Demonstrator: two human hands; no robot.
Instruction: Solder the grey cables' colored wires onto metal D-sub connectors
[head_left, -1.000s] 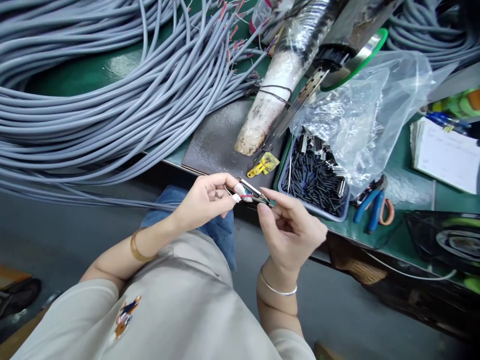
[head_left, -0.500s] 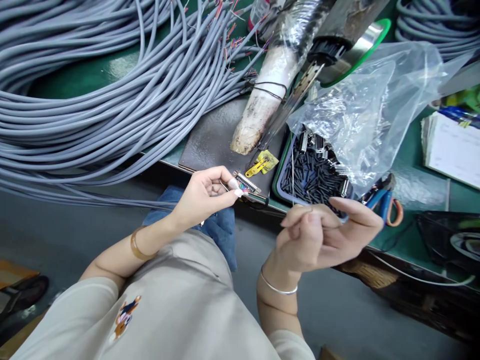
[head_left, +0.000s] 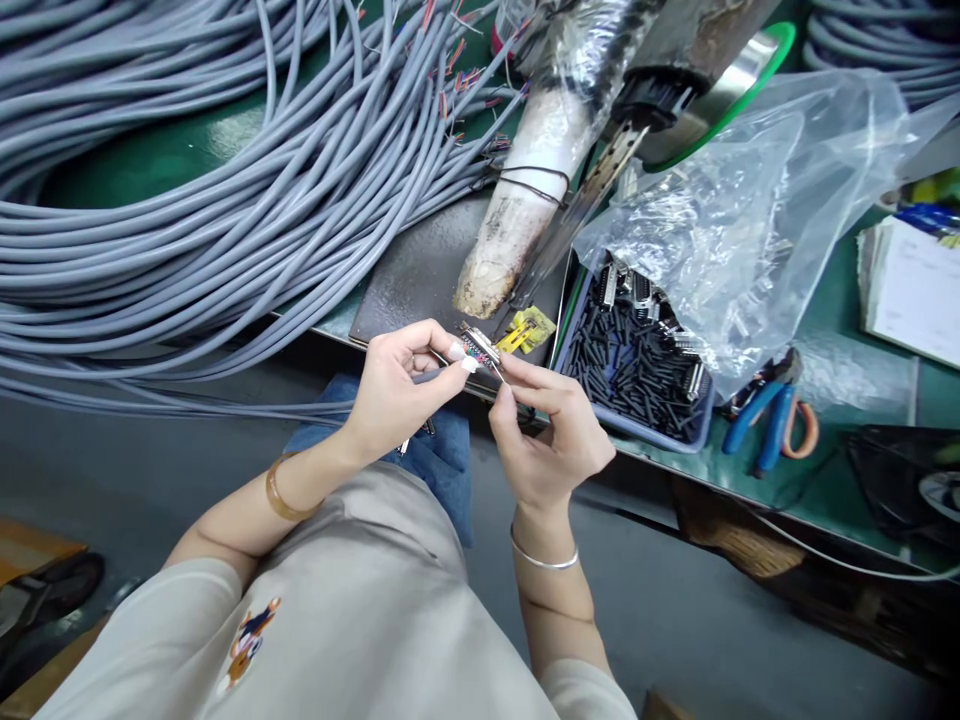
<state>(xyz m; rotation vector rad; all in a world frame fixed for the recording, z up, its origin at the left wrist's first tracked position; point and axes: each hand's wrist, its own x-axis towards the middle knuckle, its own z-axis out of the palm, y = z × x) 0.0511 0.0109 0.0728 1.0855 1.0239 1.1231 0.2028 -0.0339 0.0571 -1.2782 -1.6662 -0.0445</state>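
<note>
My left hand (head_left: 409,385) pinches the end of a grey cable (head_left: 429,377), its thumb and forefinger right at a metal multi-pin connector (head_left: 484,345). Small coloured wires show along the connector's back. From the other side, my right hand (head_left: 551,425) closes thumb and forefinger on a thin silvery wire (head_left: 496,372), its tip at the connector's edge. The fingers hide part of the wire ends. Just behind the connector lies a yellow clip on a yellow pad (head_left: 529,330). A soldering iron's metal shaft (head_left: 559,235) slopes down above it.
A blue tray (head_left: 675,440) holds black tubes and connectors, under a clear plastic bag (head_left: 720,220). Blue-handled cutters (head_left: 776,425) lie to its right. Bundled grey cables (head_left: 225,240) cover the bench's left. A whitish wrapped tube (head_left: 517,190) hangs over a dark plate (head_left: 420,270).
My right hand has moved left from in front of the tray to the connector, its fingers now pinching beside it. My left hand stays at the connector, which has tilted slightly.
</note>
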